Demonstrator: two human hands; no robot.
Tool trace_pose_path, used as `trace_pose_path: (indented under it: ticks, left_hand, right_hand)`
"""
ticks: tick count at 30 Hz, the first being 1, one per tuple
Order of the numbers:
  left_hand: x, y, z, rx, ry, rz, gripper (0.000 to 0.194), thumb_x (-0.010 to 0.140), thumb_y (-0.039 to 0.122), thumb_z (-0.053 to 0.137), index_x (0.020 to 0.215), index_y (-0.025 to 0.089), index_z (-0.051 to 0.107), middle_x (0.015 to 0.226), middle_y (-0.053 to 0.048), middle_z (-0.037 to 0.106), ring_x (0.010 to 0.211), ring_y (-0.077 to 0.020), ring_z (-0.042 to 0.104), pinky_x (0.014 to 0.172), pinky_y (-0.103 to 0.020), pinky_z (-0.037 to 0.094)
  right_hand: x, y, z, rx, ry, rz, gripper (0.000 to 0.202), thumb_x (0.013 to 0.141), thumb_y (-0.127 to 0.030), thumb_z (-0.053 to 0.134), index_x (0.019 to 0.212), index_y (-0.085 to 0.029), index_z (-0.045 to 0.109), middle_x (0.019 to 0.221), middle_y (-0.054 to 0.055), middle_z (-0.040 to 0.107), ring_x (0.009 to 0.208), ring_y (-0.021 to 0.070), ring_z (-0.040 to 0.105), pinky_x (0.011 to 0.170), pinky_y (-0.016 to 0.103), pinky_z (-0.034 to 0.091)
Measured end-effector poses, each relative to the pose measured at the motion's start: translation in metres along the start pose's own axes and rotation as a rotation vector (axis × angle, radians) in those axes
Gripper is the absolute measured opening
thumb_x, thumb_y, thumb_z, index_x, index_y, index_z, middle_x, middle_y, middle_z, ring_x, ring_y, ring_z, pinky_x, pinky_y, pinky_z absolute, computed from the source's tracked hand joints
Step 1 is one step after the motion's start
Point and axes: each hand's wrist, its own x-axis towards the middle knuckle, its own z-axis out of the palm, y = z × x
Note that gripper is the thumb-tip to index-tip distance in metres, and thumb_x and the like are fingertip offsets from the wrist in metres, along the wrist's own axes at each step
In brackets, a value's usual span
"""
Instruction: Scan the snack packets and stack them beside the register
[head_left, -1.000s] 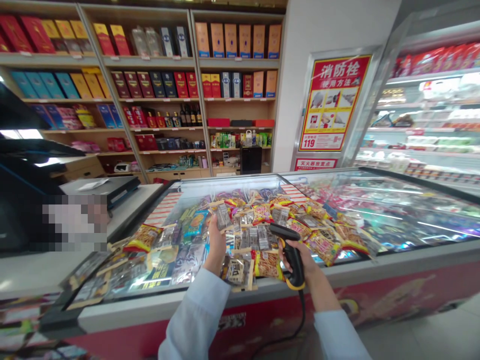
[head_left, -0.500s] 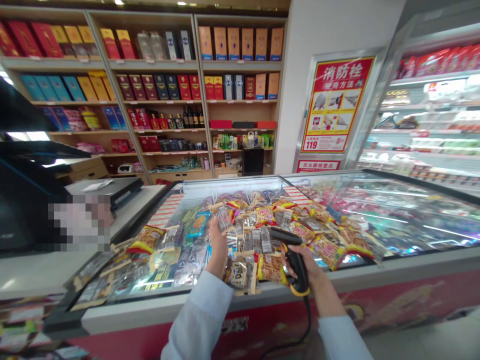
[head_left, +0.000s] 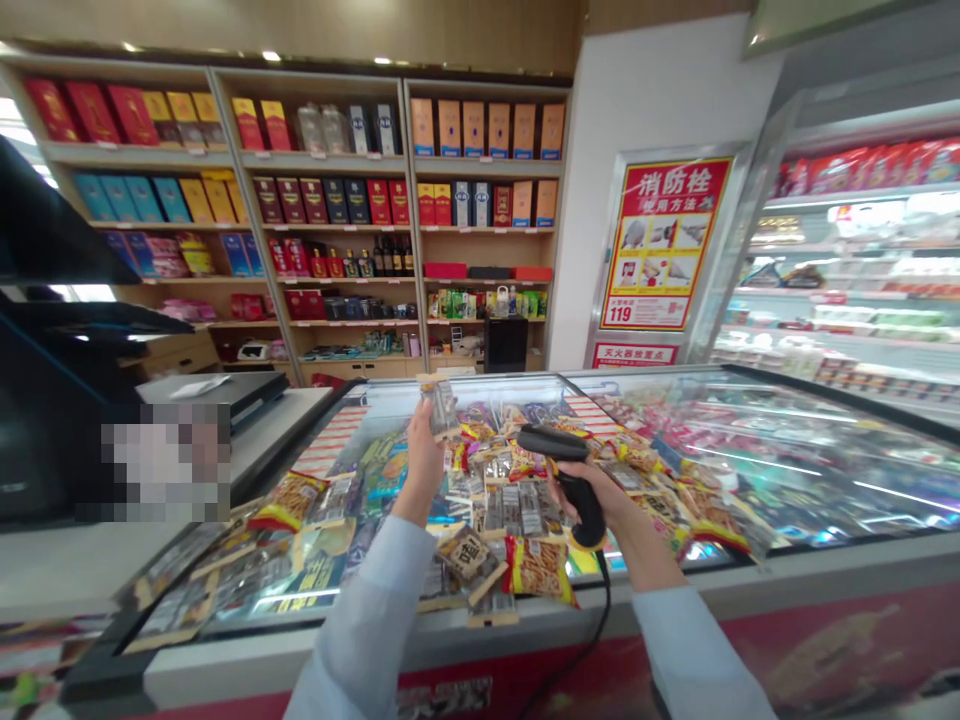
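Note:
My left hand (head_left: pixel 424 450) is closed on a small clear snack packet (head_left: pixel 440 405) with tan ends, held up above the pile. In my right hand (head_left: pixel 606 496) is a black barcode scanner (head_left: pixel 574 475) with yellow trim, its head pointing left toward the raised packet. Its cord hangs over the front edge of the glass-topped freezer (head_left: pixel 360 385). Below the hands, many snack packets lie spread on the glass. Near the front, a brown packet with a dark label (head_left: pixel 470 555) lies tilted beside a red and yellow snack bag (head_left: pixel 540 570).
At left stand a counter (head_left: pixel 300 420) and a dark screen-like device (head_left: pixel 45 400). Behind the freezer, shelves (head_left: pixel 487 170) carry boxes and bottles. A red fire hydrant sign (head_left: pixel 666 240) hangs on the wall, with a stocked refrigerated display (head_left: pixel 855 270) at right.
My left hand has lifted the snack packet up off the pile. My right hand has brought the scanner left and slightly up. The dark-labelled packet in front now lies tilted.

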Motion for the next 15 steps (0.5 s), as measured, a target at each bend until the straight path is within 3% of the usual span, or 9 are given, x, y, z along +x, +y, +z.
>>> trace_pose_path:
  ticks: [5,10,15]
  left_hand:
    - [0.013,0.026,0.026,0.020,-0.047,0.021,0.042,0.076,0.047,0.059,0.103,0.016,0.063,0.090,-0.007,0.071,0.081,-0.0215,0.069,0.074,-0.033,0.054]
    - [0.006,0.023,0.023,0.046,-0.057,0.029,0.042,0.076,0.046,0.058,0.104,0.015,0.062,0.095,-0.008,0.071,0.089,-0.0213,0.068,0.081,-0.033,0.052]
    - [-0.003,0.025,0.020,0.031,-0.080,0.034,0.043,0.075,0.047,0.059,0.104,0.015,0.064,0.095,-0.009,0.071,0.082,-0.0213,0.069,0.078,-0.035,0.054]
  right_hand:
    - [0.010,-0.015,0.008,-0.026,-0.055,-0.020,0.025,0.071,-0.040,0.063,0.065,-0.016,0.059,0.049,0.002,0.060,0.032,0.0082,0.044,0.031,0.020,0.031]
    - [0.006,-0.010,0.009,-0.030,-0.037,-0.045,0.025,0.072,-0.040,0.062,0.067,-0.015,0.059,0.049,0.001,0.059,0.033,0.0088,0.045,0.033,0.021,0.034]
    - [0.004,-0.010,0.010,-0.044,-0.073,-0.012,0.031,0.072,-0.043,0.060,0.061,-0.015,0.058,0.048,0.002,0.057,0.035,0.0088,0.045,0.034,0.020,0.033]
